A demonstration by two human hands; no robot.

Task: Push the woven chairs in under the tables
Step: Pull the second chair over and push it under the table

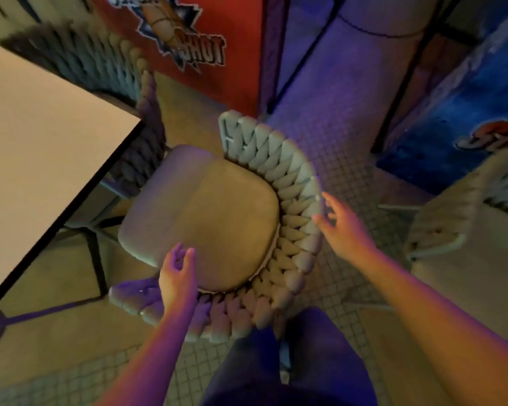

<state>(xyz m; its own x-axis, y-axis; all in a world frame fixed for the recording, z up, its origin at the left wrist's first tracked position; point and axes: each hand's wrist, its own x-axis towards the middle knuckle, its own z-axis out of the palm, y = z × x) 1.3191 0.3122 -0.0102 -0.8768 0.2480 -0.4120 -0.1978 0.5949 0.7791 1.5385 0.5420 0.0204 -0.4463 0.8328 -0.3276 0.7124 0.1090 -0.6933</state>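
Grey woven chair faces the beige table at left; both hands, left hand and right hand, hover open at its curved back.

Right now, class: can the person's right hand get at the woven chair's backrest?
Probably yes: the right hand is open beside the woven backrest, fingertips at its outer rim, with nothing between them.

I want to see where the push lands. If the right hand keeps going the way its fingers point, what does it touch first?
Most likely the woven backrest of the chair: the right hand is open, fingertips almost at its outer rim.
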